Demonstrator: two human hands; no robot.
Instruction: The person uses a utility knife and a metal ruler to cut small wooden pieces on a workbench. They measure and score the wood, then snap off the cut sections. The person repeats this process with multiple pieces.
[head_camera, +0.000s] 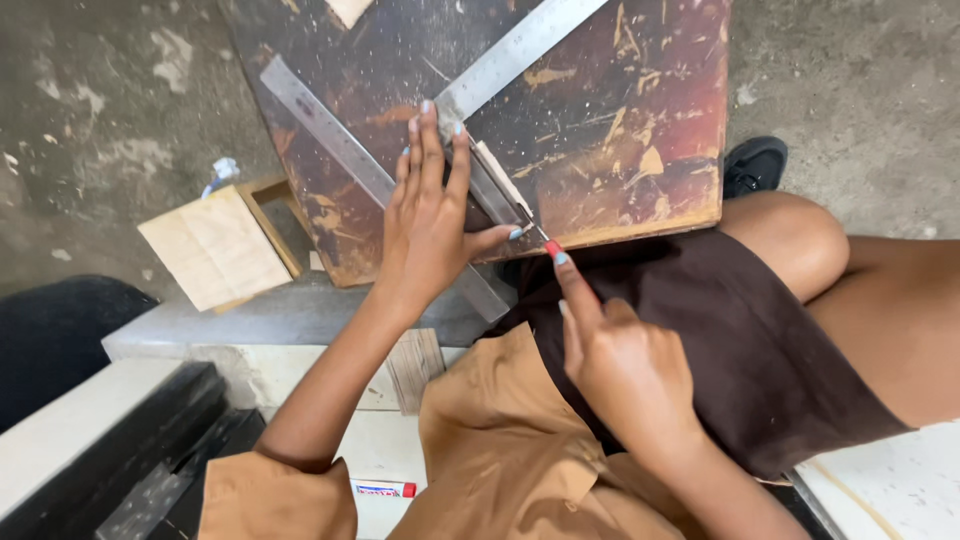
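A pale wood panel lies at far left on the concrete floor. The left hand presses flat, fingers spread, on a steel ruler over a thin strip on the scarred dark board, near its front edge. The right hand grips a red-tipped cutter, its blade too small to see. The board's top is cropped.
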